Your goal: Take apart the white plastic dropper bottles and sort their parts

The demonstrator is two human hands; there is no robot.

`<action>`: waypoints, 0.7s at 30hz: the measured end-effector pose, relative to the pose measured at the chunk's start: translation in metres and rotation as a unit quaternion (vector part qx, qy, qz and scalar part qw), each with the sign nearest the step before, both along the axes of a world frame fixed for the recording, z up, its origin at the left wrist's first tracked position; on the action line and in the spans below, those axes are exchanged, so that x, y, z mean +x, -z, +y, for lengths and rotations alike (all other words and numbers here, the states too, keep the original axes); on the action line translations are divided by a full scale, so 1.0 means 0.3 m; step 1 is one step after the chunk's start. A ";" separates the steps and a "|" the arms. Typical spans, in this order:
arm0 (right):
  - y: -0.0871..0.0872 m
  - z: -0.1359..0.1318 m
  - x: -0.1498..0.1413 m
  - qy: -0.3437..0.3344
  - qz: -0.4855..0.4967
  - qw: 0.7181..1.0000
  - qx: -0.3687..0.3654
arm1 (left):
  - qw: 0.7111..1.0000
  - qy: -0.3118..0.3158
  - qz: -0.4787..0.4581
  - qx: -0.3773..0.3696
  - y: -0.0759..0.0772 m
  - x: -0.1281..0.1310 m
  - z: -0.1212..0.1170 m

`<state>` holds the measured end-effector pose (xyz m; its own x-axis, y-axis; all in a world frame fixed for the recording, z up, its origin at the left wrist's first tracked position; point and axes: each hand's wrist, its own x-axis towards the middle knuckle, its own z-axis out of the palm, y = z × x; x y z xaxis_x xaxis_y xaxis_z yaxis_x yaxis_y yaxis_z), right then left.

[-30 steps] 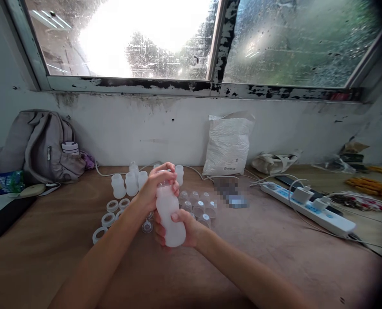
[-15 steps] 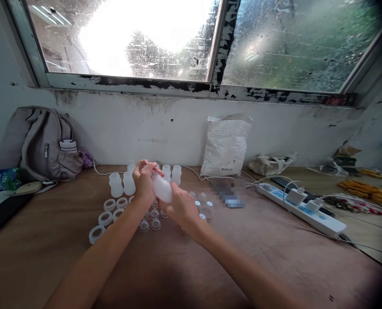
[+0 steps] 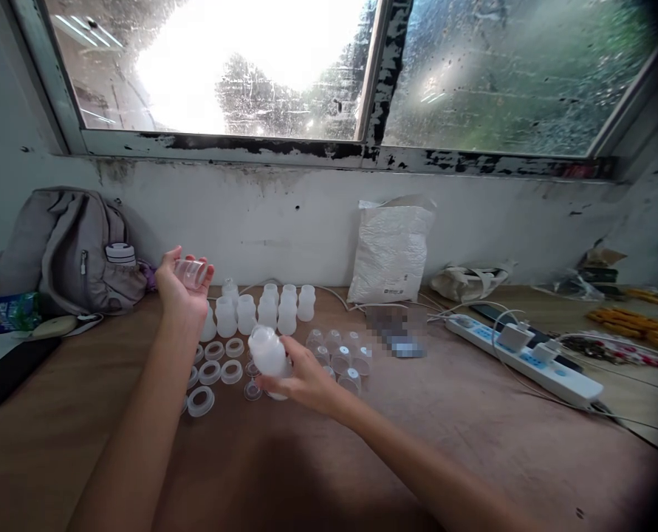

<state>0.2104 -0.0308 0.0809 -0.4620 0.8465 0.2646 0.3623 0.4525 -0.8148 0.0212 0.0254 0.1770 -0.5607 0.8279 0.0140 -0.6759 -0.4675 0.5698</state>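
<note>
My right hand (image 3: 306, 380) grips a frosted white plastic bottle (image 3: 267, 352), tilted, just above the wooden table (image 3: 473, 428). My left hand (image 3: 180, 292) is raised to the left, palm up, its fingers curled round a clear plastic cap (image 3: 190, 273). Below and between the hands lie several white screw rings (image 3: 212, 369), several clear caps (image 3: 343, 358) and a row of upright white bottles (image 3: 267, 307) near the wall.
A grey backpack (image 3: 63, 251) leans on the wall at the left, a white plastic bag (image 3: 392, 247) at the middle. A white power strip (image 3: 528, 358) with plugs and cables lies on the right. A dark flat object (image 3: 1, 373) sits at the left edge.
My left hand pulled the clear cap off the bottle and lifted it up to the left. My right hand lowered the bottle toward the table and tilted it.
</note>
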 end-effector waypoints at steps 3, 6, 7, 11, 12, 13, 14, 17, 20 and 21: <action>0.024 -0.001 0.002 -0.079 -0.035 0.994 -0.066 | 0.998 0.034 0.034 0.037 -0.011 0.008 -0.015; 0.044 -0.004 0.001 -0.112 -0.052 0.988 -0.089 | 0.995 0.043 0.072 0.054 -0.017 0.006 -0.023; 0.050 -0.005 -0.002 -0.119 -0.058 0.987 -0.090 | 0.993 0.047 0.092 0.062 -0.016 0.006 -0.023; 0.062 -0.007 -0.011 -0.135 -0.089 0.983 -0.087 | 0.970 0.093 0.198 0.107 0.000 0.017 -0.019; 0.058 -0.006 -0.009 -0.145 -0.092 0.981 -0.091 | 0.962 0.110 0.224 0.114 0.005 0.024 -0.018; 0.049 -0.004 -0.003 -0.161 -0.090 0.978 -0.097 | 0.954 0.123 0.247 0.120 0.009 0.032 -0.018; 0.036 -0.001 0.006 -0.179 -0.083 0.975 -0.104 | 0.946 0.129 0.269 0.127 0.013 0.040 -0.020; -0.027 0.010 0.046 -0.207 -0.014 0.970 -0.127 | 0.916 0.122 0.352 0.150 0.019 0.065 -0.035; -0.097 0.025 0.086 -0.154 0.104 0.977 -0.105 | 0.844 0.131 0.496 0.159 0.022 0.089 -0.062; -0.116 0.030 0.095 -0.127 0.141 0.978 -0.087 | 0.811 0.141 0.545 0.162 0.023 0.099 -0.071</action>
<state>0.2389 -0.0218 0.1157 -0.5918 0.7579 0.2744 0.0057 0.3443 -0.9388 0.0508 0.0040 0.1701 0.1409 0.7752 0.6159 0.0412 -0.6261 0.7786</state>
